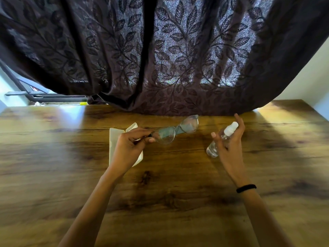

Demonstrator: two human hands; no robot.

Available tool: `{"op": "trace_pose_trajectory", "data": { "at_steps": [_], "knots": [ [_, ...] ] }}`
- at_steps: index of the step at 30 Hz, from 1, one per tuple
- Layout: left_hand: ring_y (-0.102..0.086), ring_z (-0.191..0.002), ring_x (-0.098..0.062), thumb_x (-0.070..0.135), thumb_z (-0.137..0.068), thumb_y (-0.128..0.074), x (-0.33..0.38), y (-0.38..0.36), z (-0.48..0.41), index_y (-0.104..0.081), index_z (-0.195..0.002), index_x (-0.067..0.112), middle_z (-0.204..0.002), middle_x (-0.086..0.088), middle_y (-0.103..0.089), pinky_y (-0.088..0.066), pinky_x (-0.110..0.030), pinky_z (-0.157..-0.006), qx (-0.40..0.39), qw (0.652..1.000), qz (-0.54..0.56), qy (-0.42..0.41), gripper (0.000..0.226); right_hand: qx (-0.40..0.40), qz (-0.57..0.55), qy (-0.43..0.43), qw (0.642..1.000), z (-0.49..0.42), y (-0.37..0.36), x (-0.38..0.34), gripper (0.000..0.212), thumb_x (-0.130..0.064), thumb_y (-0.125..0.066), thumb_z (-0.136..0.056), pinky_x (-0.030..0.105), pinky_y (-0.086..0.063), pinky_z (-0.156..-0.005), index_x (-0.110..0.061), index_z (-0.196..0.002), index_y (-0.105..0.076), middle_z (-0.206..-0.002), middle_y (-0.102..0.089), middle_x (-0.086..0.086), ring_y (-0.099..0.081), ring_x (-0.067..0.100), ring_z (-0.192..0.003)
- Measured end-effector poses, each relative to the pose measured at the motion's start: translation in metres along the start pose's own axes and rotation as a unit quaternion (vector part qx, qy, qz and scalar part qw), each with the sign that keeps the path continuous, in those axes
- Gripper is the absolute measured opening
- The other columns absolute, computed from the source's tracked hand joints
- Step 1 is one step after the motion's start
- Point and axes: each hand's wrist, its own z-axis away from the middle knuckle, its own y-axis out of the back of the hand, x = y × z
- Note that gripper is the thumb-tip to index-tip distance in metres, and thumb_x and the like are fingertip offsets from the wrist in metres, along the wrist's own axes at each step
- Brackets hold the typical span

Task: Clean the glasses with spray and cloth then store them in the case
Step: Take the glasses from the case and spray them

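Wooden table [160,202]: bare grain nearest the viewer, both forearms reaching out over it.

Left hand [130,145]: fingers and thumb pinch the glasses [178,130] at one outer end, raised off the table. Holding by the edge likely keeps skin off the lenses and turns them toward the spray.

Right hand [229,145]: curled round a clear spray bottle [213,147], white nozzle tilted toward the glasses, forefinger lifted above the cap, apparently ready to press. Bottle and glasses are near each other but apart.

Pale flat item [115,139]: lies on the table under the left hand. Cloth or soft case, cannot tell. Probably kept close for the wipe.

Black wristband [246,188]: on the right wrist.

Dark leaf-patterned curtain [160,50]: hangs behind, hem brushing the table's far edge.
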Motion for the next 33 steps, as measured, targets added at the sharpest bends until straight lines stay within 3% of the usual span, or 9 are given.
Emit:
{"op": "trace_pose_trajectory", "data": {
  "at_steps": [3, 6, 10, 13, 19, 22, 24, 27, 33],
  "knots": [
    [-0.061, -0.085, 0.007, -0.008, -0.076, -0.061, 0.001, 0.001, 0.001, -0.067, -0.087, 0.025, -0.081, 0.017, -0.068, -0.044, -0.006, -0.074, 0.001, 1.0, 0.023, 0.004, 0.035, 0.002, 0.001, -0.009, 1.0, -0.001, 0.002, 0.001, 0.07, -0.02, -0.062, -0.083, 0.019, -0.045, -0.084, -0.02, -0.139, -0.02, -0.097, -0.052, -0.005, -0.053, 0.007, -0.09],
    [-0.062, -0.085, 0.005, -0.008, -0.077, -0.06, 0.002, 0.001, 0.0, -0.066, -0.095, 0.015, -0.086, 0.011, -0.067, -0.045, -0.007, -0.074, -0.002, 1.0, 0.03, 0.006, 0.03, 0.029, 0.037, 0.017, 0.999, -0.007, 0.005, -0.011, 0.055, -0.026, -0.057, -0.087, 0.024, -0.041, -0.089, -0.015, -0.135, -0.033, -0.115, -0.047, 0.003, -0.049, 0.015, -0.105],
    [-0.062, -0.083, 0.004, -0.005, -0.077, -0.059, 0.005, 0.002, -0.001, -0.068, -0.091, 0.02, -0.08, 0.021, -0.071, -0.046, -0.008, -0.073, -0.003, 0.999, 0.051, 0.011, 0.031, 0.02, 0.136, 0.115, 0.984, -0.02, 0.01, -0.037, 0.029, -0.019, -0.056, -0.089, 0.024, -0.039, -0.093, -0.01, -0.116, -0.056, -0.111, -0.058, 0.007, -0.052, 0.023, -0.108],
    [-0.063, -0.082, 0.001, 0.006, -0.074, -0.058, 0.007, 0.003, -0.001, -0.073, -0.081, 0.038, -0.08, 0.022, -0.07, -0.048, -0.012, -0.075, -0.001, 0.997, 0.08, 0.014, 0.036, -0.026, 0.23, 0.139, 0.963, -0.029, 0.009, -0.046, 0.022, -0.017, -0.063, -0.085, 0.05, -0.028, -0.107, -0.011, -0.106, -0.065, -0.108, -0.065, 0.01, -0.05, 0.028, -0.117],
    [-0.065, -0.084, -0.011, 0.028, -0.076, -0.063, 0.0, 0.008, 0.003, -0.074, -0.078, 0.023, -0.079, 0.008, -0.071, -0.053, -0.023, -0.079, -0.018, 0.982, 0.186, 0.037, 0.012, -0.065, 0.291, 0.184, 0.936, -0.03, -0.003, -0.053, 0.016, -0.021, -0.068, -0.08, 0.048, -0.001, -0.111, -0.014, -0.094, -0.07, -0.104, -0.068, 0.003, -0.049, 0.026, -0.12],
    [-0.066, -0.086, -0.009, 0.052, -0.067, -0.071, -0.004, 0.012, 0.004, -0.074, -0.085, 0.027, -0.083, 0.01, -0.073, -0.054, -0.024, -0.08, -0.034, 0.974, 0.209, 0.077, 0.031, -0.045, 0.264, 0.194, 0.944, -0.031, -0.006, -0.059, 0.008, -0.018, -0.066, -0.081, 0.048, -0.003, -0.111, -0.014, -0.087, -0.07, -0.096, -0.07, 0.003, -0.054, 0.026, -0.113],
    [-0.066, -0.087, -0.007, 0.053, -0.069, -0.07, -0.007, 0.016, 0.003, -0.071, -0.095, 0.03, -0.087, 0.014, -0.072, -0.055, -0.027, -0.08, -0.028, 0.983, 0.157, 0.096, 0.035, -0.022, 0.251, 0.2, 0.947, -0.032, -0.006, -0.064, 0.008, -0.016, -0.066, -0.081, 0.049, -0.009, -0.112, -0.012, -0.086, -0.07, -0.089, -0.07, 0.005, -0.06, 0.026, -0.099],
    [-0.06, -0.099, -0.012, 0.016, -0.088, -0.054, -0.01, 0.021, 0.0, -0.06, -0.11, 0.023, -0.101, 0.009, -0.068, -0.052, -0.044, -0.088, 0.018, 0.996, -0.015, 0.086, 0.023, -0.014, 0.251, 0.225, 0.941, -0.032, -0.007, -0.073, 0.007, -0.015, -0.067, -0.08, 0.047, -0.014, -0.112, -0.012, -0.085, -0.071, -0.078, -0.067, 0.005, -0.06, 0.023, -0.082],
    [-0.059, -0.081, -0.008, 0.021, -0.086, -0.054, 0.023, 0.009, -0.011, -0.062, -0.112, 0.02, -0.098, 0.006, -0.059, -0.049, -0.015, -0.069, 0.008, 0.992, -0.124, -0.007, 0.027, -0.037, 0.308, 0.317, 0.896, -0.026, -0.024, -0.086, 0.009, -0.01, -0.063, -0.081, 0.044, -0.015, -0.112, -0.012, -0.078, -0.072, -0.064, -0.059, 0.005, -0.059, 0.025, -0.074]
  ]
}}
